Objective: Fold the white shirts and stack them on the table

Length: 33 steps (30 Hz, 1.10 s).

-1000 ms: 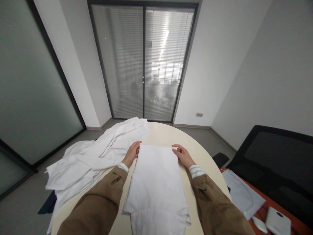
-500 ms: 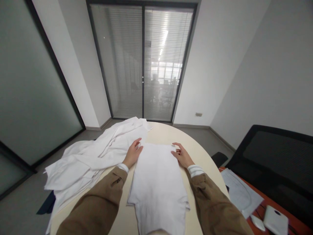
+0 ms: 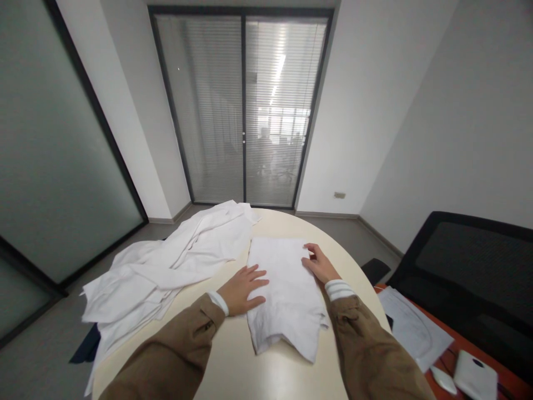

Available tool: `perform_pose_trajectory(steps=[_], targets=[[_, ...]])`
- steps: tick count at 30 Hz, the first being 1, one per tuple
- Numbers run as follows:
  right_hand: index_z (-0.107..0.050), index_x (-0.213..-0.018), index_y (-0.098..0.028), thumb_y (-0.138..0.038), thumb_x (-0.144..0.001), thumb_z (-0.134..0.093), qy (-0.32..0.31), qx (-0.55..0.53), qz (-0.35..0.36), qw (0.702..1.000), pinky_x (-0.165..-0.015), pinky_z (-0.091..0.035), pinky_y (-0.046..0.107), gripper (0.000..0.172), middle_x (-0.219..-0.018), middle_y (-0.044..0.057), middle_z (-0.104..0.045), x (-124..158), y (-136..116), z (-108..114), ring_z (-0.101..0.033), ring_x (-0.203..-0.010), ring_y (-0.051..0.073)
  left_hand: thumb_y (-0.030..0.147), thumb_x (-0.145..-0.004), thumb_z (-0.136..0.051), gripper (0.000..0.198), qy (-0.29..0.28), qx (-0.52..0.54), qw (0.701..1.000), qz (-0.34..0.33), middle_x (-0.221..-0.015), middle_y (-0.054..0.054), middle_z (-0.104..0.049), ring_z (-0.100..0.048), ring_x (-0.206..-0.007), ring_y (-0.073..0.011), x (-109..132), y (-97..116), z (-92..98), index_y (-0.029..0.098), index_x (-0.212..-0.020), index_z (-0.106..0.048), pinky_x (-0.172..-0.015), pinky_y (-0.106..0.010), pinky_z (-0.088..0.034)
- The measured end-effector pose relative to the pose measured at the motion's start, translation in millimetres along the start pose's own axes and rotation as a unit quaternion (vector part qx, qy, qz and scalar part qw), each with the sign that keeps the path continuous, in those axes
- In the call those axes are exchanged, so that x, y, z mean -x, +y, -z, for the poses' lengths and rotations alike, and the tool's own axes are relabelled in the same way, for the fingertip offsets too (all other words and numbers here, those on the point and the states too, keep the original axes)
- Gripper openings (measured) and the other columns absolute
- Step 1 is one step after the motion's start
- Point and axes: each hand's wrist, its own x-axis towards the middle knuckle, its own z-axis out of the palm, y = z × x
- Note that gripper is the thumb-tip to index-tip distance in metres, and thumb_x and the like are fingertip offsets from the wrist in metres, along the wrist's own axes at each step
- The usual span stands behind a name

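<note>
A folded white garment point(image 3: 283, 289) lies on the round cream table point(image 3: 250, 366) in front of me. My left hand point(image 3: 244, 290) rests flat with its fingers spread, touching the garment's left edge. My right hand point(image 3: 320, 263) lies on the garment's right edge near its far corner, fingers curled lightly against the cloth. Both arms wear brown sleeves with striped cuffs.
A heap of loose white clothes point(image 3: 166, 261) covers the table's left side and hangs over its edge. A black mesh chair point(image 3: 466, 266) stands at the right. Papers point(image 3: 410, 328) and white devices point(image 3: 474, 375) lie on an orange desk point(image 3: 508, 383). Glass doors with blinds point(image 3: 244, 105) are ahead.
The folded garment has slid away from me and to the right, so its near end now lies on the table. My left hand moved back and down to its left edge.
</note>
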Motion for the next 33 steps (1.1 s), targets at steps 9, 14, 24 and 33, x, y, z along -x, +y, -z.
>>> perform_pose_trajectory(steps=[9, 14, 24, 33], targets=[[-0.072, -0.107, -0.021, -0.042, -0.073, -0.075, 0.015, 0.091, 0.119, 0.989, -0.110, -0.037, 0.050, 0.040, -0.156, 0.015, -0.032, 3, -5, -4, -0.044, -0.135, 0.033, 0.032, -0.092, -0.058, 0.033, 0.097, -0.066, 0.991, 0.072, -0.127, -0.010, -0.063, -0.052, -0.122, -0.0277, -9, -8, 6.2, 0.024, -0.124, -0.064, -0.105, -0.046, -0.043], [-0.075, -0.107, -0.029, -0.045, -0.077, -0.074, -0.055, 0.105, 0.185, 0.976, -0.113, -0.033, 0.052, 0.034, -0.133, 0.010, -0.061, 10, -17, -7, -0.051, -0.126, 0.030, 0.045, -0.087, -0.062, 0.040, 0.042, -0.027, 0.998, -0.025, -0.112, -0.009, -0.066, -0.058, -0.105, -0.0268, -3, 12, 18.6, 0.026, -0.123, -0.065, -0.094, -0.041, -0.047], [-0.057, -0.137, -0.030, -0.061, -0.066, -0.078, 0.014, 0.287, 0.161, 0.944, -0.112, -0.028, 0.057, 0.080, -0.149, 0.012, -0.046, 1, -5, -14, -0.038, -0.137, 0.038, 0.039, -0.090, -0.062, 0.039, 0.049, -0.068, 0.996, 0.024, -0.136, -0.011, -0.056, -0.044, -0.130, -0.0298, -8, -5, -0.4, 0.023, -0.126, -0.062, -0.109, -0.046, -0.038], [-0.073, -0.101, -0.030, -0.068, -0.085, -0.054, 0.055, 0.326, -0.013, 0.944, -0.067, -0.043, 0.035, 0.046, -0.064, 0.005, -0.066, 21, -38, -2, -0.063, -0.066, 0.024, 0.039, -0.095, -0.050, 0.039, 0.145, -0.112, 0.960, 0.213, -0.102, -0.014, -0.068, -0.061, -0.098, -0.0288, -3, -9, 4.1, 0.016, -0.124, -0.062, -0.090, -0.041, -0.046]])
